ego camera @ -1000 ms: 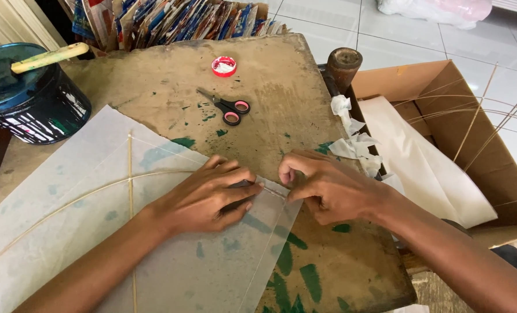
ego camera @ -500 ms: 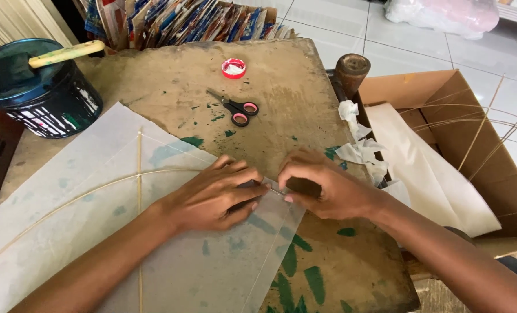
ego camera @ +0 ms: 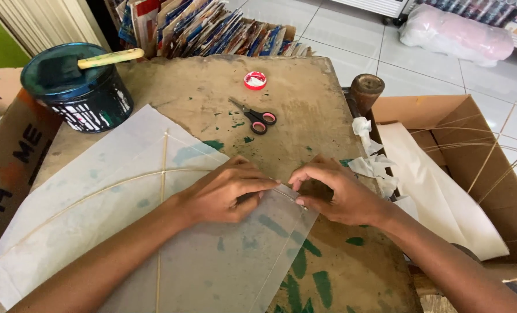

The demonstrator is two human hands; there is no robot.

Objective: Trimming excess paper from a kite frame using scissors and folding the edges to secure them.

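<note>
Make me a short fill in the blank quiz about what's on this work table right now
1. Both hands, left hand and right hand, pinch the corner of the thin ___ sheet.
2. The scissors have ___ handles.
3. A stick rests across the dark ___ at the table's far left.

Missing words: paper; pink; bucket

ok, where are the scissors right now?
Head view: the scissors lie on the wooden table, past the hands, between the red lid and the kite paper.

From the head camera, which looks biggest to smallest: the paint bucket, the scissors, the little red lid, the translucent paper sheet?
1. Translucent paper sheet
2. Paint bucket
3. Scissors
4. Red lid, slightly farther away, yet clearly smallest.
</note>
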